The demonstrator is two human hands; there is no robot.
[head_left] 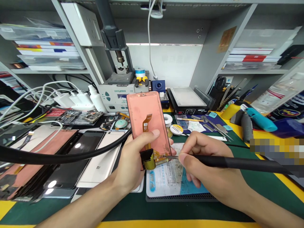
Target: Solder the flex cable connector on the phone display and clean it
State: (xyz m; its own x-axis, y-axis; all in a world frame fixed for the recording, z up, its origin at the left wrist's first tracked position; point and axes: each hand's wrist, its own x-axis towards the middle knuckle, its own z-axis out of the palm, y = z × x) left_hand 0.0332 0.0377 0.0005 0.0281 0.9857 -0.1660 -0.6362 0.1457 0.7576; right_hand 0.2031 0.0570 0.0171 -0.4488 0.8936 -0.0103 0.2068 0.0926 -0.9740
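My left hand point(133, 156) grips a phone screen point(152, 110) by its lower part, thumb across its copper-pink back. A brown flex cable point(147, 122) lies on that back, and a black-and-gold flap of flex point(148, 160) curls at the bottom edge. My right hand point(206, 161) pinches a black-handled tool point(228, 162) with a thin metal tip. Its tip reaches the lower right corner of the screen, by the small circuit strip point(161, 155); whether it touches, I cannot tell. Beneath both hands lies a white and blue work pad point(163, 183).
Several phones and screens, including a white phone point(99, 161), lie at left. A black cable point(71, 156) crosses in front of them. Behind stand a grey soldering station point(118, 98) and a hot plate point(190, 98). Tweezers point(219, 128) and bottles are at right.
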